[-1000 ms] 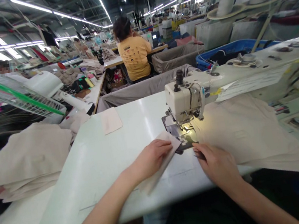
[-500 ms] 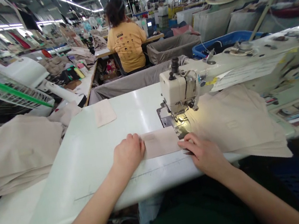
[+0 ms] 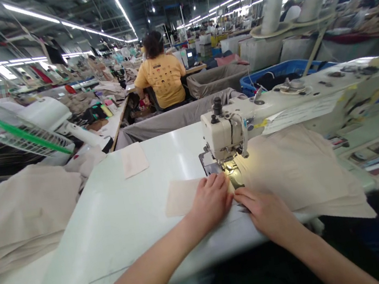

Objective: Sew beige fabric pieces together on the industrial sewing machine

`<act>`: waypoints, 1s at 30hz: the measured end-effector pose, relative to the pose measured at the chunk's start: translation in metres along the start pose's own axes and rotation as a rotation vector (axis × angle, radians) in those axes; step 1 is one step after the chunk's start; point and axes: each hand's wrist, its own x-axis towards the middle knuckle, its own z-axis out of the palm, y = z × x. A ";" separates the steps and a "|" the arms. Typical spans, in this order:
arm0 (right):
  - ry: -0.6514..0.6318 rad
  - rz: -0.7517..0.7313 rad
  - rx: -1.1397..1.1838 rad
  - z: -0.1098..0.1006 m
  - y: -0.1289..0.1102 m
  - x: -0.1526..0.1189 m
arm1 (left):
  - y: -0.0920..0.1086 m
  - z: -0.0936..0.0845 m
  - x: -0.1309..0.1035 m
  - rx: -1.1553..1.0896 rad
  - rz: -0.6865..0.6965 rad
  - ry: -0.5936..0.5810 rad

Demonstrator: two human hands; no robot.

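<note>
I take the sewing machine (image 3: 222, 131) as my landmark. Just in front of its needle, I see the left hand (image 3: 213, 198) lying palm down on a pale cloth strip (image 3: 180, 197), fingers close together and bent over the end nearest the machine. That seems meant to keep the strip flat and its end close to the needle; the thumb is hidden, so I can't tell whether it pinches. The right hand (image 3: 266, 211) is also in front of the machine, thumb and forefinger drawn together at the strip's near corner, perhaps to steady it. I can't make out whether they grip the edge. A dark, pointed tool (image 3: 243, 209) shows beneath those fingers, probably tucked there to stay handy.

The strip is a flat, matt, straight-edged piece, its free end reaching out to the machine's left over the glossy, pale green table (image 3: 126, 240). That slick top should let cloth slide easily. Farther left of the machine lies a small cloth piece (image 3: 134, 160), near the table's far edge. To the machine's right, beneath its arm, broad beige panels (image 3: 299, 172) lie layered, soft and slightly rumpled, their corners overhanging the table's near edge.
</note>
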 end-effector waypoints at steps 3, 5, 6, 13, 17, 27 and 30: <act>-0.007 0.012 0.003 0.002 0.007 0.003 | 0.000 0.000 0.009 0.003 -0.036 0.024; -0.015 0.024 0.001 0.002 0.010 0.006 | 0.001 0.000 0.013 0.009 -0.059 0.028; -0.017 0.030 0.000 0.002 0.011 0.007 | 0.002 0.000 0.015 0.010 -0.071 0.027; 0.021 0.030 0.024 0.000 0.014 0.011 | 0.003 0.001 0.020 -0.032 -0.130 0.018; 0.031 0.039 0.027 0.001 0.014 0.012 | 0.000 0.003 0.019 -0.049 -0.116 0.038; -0.060 0.064 0.007 -0.002 0.012 0.013 | -0.001 0.005 0.018 -0.052 -0.092 0.063; -0.084 0.069 -0.005 -0.004 0.011 0.016 | -0.003 0.005 0.019 -0.057 -0.078 0.060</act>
